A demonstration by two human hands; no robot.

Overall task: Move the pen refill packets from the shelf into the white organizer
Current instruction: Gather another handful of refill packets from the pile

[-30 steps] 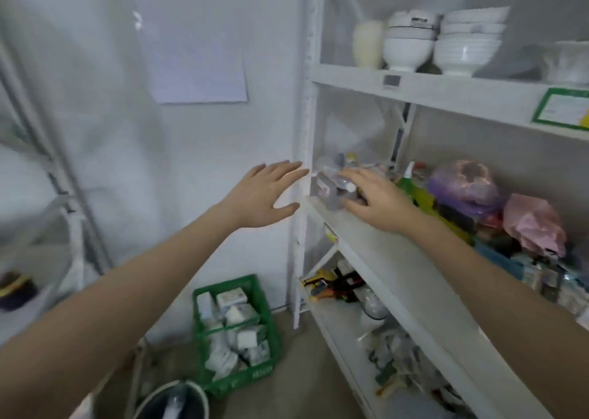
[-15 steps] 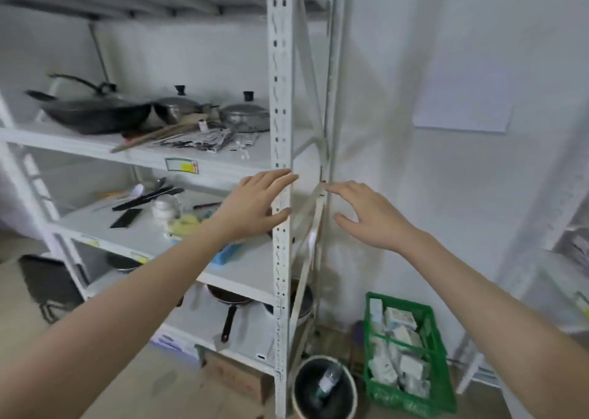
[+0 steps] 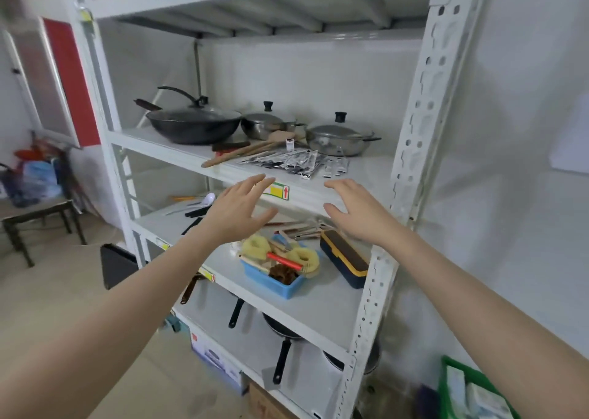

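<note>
Both empty: left hand (image 3: pixel 237 212) and right hand (image 3: pixel 358 215) spread, fingers relaxed, touching nothing. Glossy flat pen refill packets (image 3: pixel 288 162) strewn on white metal shelf (image 3: pixel 366 176), 12 o'clock from hands, beside steel pots (image 3: pixel 334 135).

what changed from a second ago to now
The view swung left from the bowl shelf to the pan rack, now facing the refill packets. The right hand left the clutter it was touching. Both it and the left hand stay open, empty.
</note>
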